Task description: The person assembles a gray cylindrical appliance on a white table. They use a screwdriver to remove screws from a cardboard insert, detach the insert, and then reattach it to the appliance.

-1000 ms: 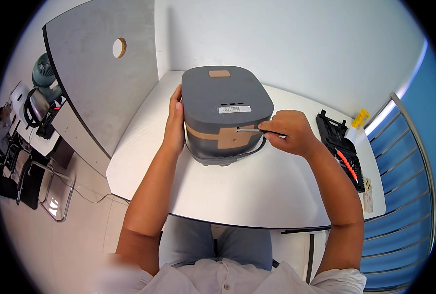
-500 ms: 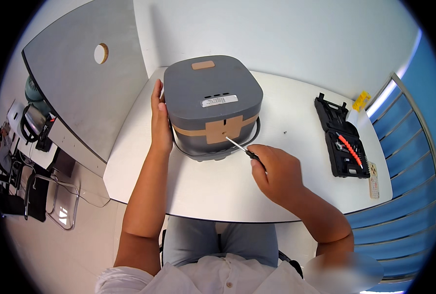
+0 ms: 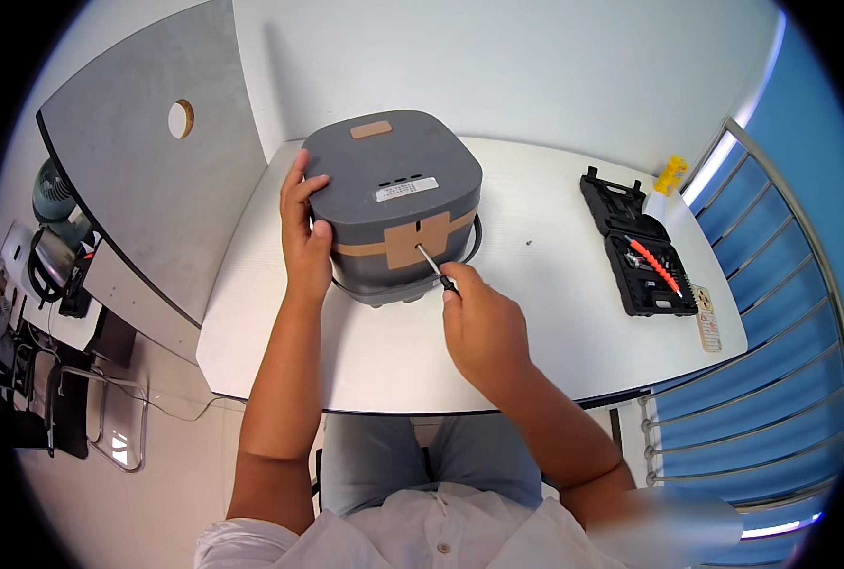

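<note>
A dark grey rice cooker with a tan band stands on the white table, a tan panel on the side facing me. My left hand is open against the cooker's left side, fingers spread, with some fingertips over the lid's edge. In my right hand is a screwdriver, the fingers closed around its dark handle. Its metal shaft slants up and left, and the tip meets a small hole in the tan panel. Whether a screw sits in that hole cannot be seen.
A small dark piece, perhaps a screw, lies right of the cooker. Farther right are an open black tool case with an orange-red flexible shaft, a pale remote control and a yellow object. Metal railings border the right side.
The screwdriver tip has moved up from the panel's lower part to its small hole. My right hand has moved left and closer; my left hand's fingers have moved onto the lid's edge.
</note>
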Motion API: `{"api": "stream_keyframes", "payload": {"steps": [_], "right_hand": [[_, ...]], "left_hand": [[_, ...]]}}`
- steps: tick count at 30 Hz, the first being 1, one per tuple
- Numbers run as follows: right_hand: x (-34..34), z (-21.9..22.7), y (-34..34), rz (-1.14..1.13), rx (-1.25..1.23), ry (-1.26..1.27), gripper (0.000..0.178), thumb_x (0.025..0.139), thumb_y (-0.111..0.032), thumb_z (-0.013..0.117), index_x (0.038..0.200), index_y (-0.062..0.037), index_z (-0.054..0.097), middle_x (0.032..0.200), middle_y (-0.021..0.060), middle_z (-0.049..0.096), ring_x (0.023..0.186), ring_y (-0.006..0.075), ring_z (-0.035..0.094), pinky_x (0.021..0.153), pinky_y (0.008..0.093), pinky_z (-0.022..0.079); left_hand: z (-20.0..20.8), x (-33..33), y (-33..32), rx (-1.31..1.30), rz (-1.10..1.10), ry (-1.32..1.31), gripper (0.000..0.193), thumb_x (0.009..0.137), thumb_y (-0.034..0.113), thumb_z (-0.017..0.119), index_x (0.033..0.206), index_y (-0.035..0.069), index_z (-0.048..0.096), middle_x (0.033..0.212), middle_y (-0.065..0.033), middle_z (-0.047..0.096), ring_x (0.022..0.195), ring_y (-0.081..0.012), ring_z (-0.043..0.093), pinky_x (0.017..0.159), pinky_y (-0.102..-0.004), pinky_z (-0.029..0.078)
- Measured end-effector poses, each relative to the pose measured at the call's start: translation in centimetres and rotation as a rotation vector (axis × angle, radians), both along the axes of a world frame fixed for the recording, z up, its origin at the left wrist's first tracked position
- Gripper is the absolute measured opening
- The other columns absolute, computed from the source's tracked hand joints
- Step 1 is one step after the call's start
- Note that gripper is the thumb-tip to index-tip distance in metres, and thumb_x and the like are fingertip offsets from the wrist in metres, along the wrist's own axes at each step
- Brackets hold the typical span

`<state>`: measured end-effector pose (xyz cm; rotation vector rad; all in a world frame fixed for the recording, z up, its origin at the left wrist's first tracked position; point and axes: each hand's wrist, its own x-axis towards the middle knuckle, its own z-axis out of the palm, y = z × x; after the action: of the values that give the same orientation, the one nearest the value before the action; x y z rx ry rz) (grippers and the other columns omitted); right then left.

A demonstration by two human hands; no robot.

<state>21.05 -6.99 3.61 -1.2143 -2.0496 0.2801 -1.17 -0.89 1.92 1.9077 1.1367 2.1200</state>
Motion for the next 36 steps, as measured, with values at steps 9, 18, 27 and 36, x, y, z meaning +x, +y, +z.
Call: {"api": "stream_keyframes", "payload": {"steps": [9,18,27,36], "right_hand": [[-2.0,-4.1,1.1,0.072,-0.145,0.561,0.022,0.091,-0.005,0.049,0.111,0.0006,0.053,0.068,0.0028,0.054,0.059,0.0104,0.048,0.057,0.0264,0.041],[-2.8,-6.6,1.4,0.204,-0.292,0.849,0.025,0.094,-0.008,0.045,0.117,0.0011,0.048,0.074,0.0010,0.052,0.065,0.0063,0.045,0.061,0.0219,0.040],[-2.5,-6.6,1.7,0.241,-0.296,0.815,0.024,0.096,-0.011,0.043,0.118,-0.0008,0.045,0.073,0.0011,0.049,0.061,0.0059,0.042,0.057,0.0201,0.037],[-2.6,-6.6,1.8,0.356,-0.352,0.989,0.024,0.097,-0.011,0.041,0.118,-0.0022,0.047,0.068,0.0009,0.046,0.056,0.0056,0.039,0.051,0.0193,0.033]], "left_hand": [[0.0,-0.4,0.4,0.024,-0.030,-0.046,0.058,0.086,0.060,0.049,0.112,0.008,0.057,0.145,-0.0141,0.037,0.140,-0.0348,0.022,0.112,-0.0470,0.019],[-0.4,-0.5,0.4,0.022,-0.019,-0.054,0.059,0.087,0.060,0.048,0.116,0.009,0.057,0.145,-0.0125,0.038,0.141,-0.0344,0.021,0.112,-0.0469,0.018],[-0.3,-0.2,0.2,0.022,-0.030,-0.066,0.061,0.087,0.062,0.047,0.117,0.009,0.056,0.145,-0.0134,0.037,0.140,-0.0332,0.022,0.112,-0.0459,0.019],[-0.4,-0.3,0.4,0.018,-0.030,-0.062,0.059,0.085,0.060,0.053,0.116,0.009,0.056,0.144,-0.0134,0.038,0.140,-0.0338,0.021,0.112,-0.0468,0.019]]}}
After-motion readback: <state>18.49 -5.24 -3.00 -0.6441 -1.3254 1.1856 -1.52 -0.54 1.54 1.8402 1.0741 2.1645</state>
